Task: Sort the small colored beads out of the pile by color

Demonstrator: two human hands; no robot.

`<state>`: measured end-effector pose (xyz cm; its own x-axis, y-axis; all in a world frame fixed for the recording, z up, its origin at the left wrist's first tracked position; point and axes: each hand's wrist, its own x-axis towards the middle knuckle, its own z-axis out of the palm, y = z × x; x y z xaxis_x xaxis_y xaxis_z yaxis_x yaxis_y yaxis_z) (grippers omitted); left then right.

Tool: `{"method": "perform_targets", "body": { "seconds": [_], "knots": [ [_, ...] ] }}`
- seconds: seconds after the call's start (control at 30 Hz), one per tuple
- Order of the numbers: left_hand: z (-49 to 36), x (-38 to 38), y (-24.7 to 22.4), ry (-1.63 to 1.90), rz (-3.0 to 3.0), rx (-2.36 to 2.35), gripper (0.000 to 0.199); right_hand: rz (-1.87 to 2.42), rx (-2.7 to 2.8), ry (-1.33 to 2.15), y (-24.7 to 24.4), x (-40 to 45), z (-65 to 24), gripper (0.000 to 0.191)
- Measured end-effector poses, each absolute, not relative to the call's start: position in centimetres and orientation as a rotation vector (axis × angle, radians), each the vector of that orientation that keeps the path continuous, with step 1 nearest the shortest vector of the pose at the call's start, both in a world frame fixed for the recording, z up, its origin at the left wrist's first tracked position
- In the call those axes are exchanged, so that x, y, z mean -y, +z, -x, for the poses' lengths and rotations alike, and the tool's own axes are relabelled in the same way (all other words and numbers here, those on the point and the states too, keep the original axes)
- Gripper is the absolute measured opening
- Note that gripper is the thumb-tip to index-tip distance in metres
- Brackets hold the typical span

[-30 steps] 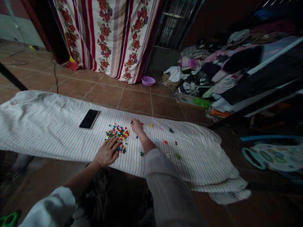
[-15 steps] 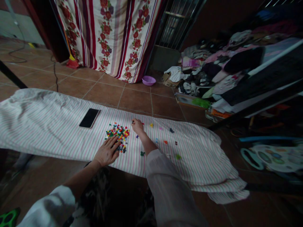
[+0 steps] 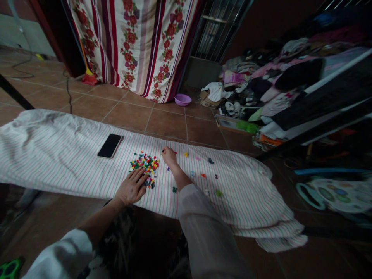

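Observation:
A pile of small multicoloured plastic pieces [image 3: 149,164] is spread on a striped cloth [image 3: 69,162]. My left hand [image 3: 131,187] lies flat, fingers stretched out, over the pile's near left edge and hides part of it. Just right of the pile, my right hand [image 3: 169,155] is closed in a pinch near the cloth, with a small dark piece [image 3: 163,151] at its fingertips. Little colour groups lie farther right: yellow pieces [image 3: 186,154], orange pieces [image 3: 203,175], dark grey pieces [image 3: 210,161] and lime green pieces [image 3: 219,193]. Dark green pieces [image 3: 174,189] sit below my right wrist.
A phone [image 3: 110,146] rests on the cloth left of the pile. Beyond the cloth-covered surface are a tiled floor, a purple basin [image 3: 183,100] and a floral curtain [image 3: 130,46]. Heaped clothes [image 3: 261,85] and a dark metal bar [image 3: 314,124] stand at the right.
Both hands stay almost in place. The small dark piece at my right fingertips shows slightly less than before. The view has shifted very slightly.

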<state>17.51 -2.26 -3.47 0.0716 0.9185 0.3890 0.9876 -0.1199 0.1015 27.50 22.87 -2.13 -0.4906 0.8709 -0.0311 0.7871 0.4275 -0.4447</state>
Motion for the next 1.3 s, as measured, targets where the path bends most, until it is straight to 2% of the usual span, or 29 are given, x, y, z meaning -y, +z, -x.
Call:
{"method": "perform_targets", "body": {
  "seconds": [0.63,1.3],
  "knots": [
    [-17.4,2.3,-4.0,-0.584,2.137,1.913,0.048,1.343,2.406,0.607,-2.0,-22.6,-29.2,0.031],
    [-17.2,2.2,-4.9,-0.732,2.098,1.876,0.047,1.386,2.172,0.662,0.0,-20.3,-37.7,0.028]
  ]
}}
